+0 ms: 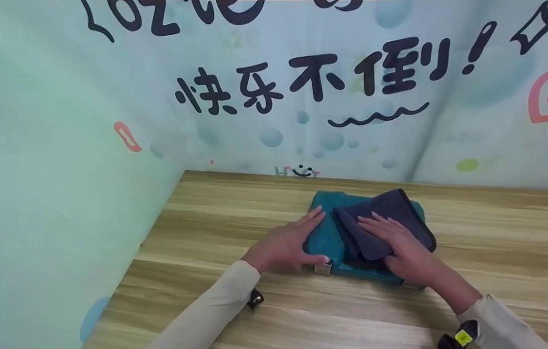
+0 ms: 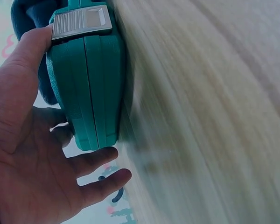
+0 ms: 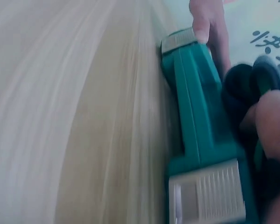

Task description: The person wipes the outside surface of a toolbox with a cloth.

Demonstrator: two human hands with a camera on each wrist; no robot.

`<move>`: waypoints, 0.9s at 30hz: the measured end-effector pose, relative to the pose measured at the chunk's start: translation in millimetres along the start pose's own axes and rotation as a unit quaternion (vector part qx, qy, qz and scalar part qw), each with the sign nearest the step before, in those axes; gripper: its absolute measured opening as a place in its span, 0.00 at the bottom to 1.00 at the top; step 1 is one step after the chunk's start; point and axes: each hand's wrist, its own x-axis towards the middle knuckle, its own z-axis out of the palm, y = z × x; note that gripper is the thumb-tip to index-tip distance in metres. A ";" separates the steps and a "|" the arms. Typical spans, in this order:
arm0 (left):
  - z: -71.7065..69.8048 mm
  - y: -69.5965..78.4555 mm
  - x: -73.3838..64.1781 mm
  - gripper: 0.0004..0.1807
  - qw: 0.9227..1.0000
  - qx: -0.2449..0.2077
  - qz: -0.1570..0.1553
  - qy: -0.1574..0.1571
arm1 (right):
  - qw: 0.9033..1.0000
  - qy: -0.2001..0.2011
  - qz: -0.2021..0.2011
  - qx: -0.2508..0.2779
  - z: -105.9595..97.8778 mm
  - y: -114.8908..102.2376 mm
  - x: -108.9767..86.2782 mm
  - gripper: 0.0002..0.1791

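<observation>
A teal hard plastic case (image 1: 325, 232) with metal latches lies flat on the wooden table. Its front latch (image 2: 81, 22) is beside the thumb of my left hand (image 1: 286, 245). That hand rests against the case's left end, thumb at the front edge and fingers spread over the end; two fingers (image 2: 100, 186) stick out straight past it. Over the right part of the lid lies a dark grey-blue cloth (image 1: 368, 237), folded, with a black hem. My right hand (image 1: 407, 249) presses the cloth onto the lid, its thumb (image 3: 273, 121) against a bunched fold.
The wood-grain table (image 1: 196, 232) extends around the case. Behind it stands a pale printed backdrop (image 1: 235, 135) with black lettering, and a pale green panel (image 1: 51, 194) rises at the left. A second latch (image 3: 207, 193) sits at the case's right front.
</observation>
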 end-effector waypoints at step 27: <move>3.9 -3.5 5.3 0.60 0.999 -0.018 0.029 0.032 | 1.000 -0.007 -0.004 -0.017 46.6 -43.2 38.3 0.41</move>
